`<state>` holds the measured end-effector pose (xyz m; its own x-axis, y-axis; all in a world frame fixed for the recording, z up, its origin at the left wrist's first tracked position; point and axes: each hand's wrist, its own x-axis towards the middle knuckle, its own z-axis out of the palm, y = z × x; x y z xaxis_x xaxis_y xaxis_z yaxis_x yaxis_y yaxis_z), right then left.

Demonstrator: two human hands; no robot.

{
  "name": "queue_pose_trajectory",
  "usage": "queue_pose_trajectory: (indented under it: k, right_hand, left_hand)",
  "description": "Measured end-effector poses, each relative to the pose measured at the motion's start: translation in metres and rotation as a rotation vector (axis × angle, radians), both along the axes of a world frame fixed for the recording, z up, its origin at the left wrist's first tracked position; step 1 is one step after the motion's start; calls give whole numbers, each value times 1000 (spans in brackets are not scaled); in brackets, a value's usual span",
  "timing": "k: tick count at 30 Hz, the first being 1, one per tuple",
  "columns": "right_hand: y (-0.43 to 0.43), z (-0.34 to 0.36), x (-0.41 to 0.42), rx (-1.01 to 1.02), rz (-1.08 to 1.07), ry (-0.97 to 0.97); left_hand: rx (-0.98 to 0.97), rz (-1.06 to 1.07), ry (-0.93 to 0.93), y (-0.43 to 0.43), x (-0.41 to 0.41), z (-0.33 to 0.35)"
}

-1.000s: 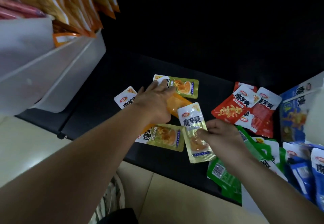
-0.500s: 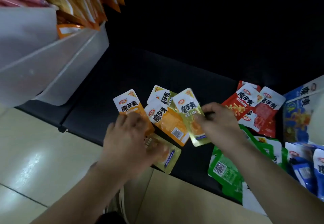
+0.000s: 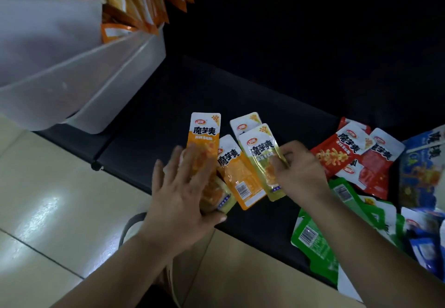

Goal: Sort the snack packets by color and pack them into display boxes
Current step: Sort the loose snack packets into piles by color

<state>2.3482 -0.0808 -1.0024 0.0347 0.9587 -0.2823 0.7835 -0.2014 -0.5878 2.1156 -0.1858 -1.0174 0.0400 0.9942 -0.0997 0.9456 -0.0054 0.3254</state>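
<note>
Five packets are fanned out on the black tabletop (image 3: pixel 156 105) near its front edge: two orange packets (image 3: pixel 204 136), and three yellow-green packets (image 3: pixel 262 160), one mostly hidden behind the others and one under the left hand. The left hand (image 3: pixel 183 187) is spread flat, fingers apart, pressing down on the tall orange one and the yellow-green one beneath it. The right hand (image 3: pixel 298 173) is pinching the side of the front yellow-green packet between thumb and fingertips. Off to the right sits a pile of red packets (image 3: pixel 337 153), at least three, then a green heap (image 3: pixel 315 242) and a blue heap (image 3: pixel 419 177), too jumbled to count. Top left, two white display boxes (image 3: pixel 72 83) sit side by side, orange packets stacked upright in the back.
</note>
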Motion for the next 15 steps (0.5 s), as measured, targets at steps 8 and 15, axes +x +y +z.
queue_pose_trajectory:
  k: [8,15]
  right_hand:
    - [-14,8,-9,-124,-174,218]
    - [-17,23,-10,27,-262,354]
  left_hand:
    - [-58,278,-66,10,-2,6]
    - [73,497,-569,17,-11,36]
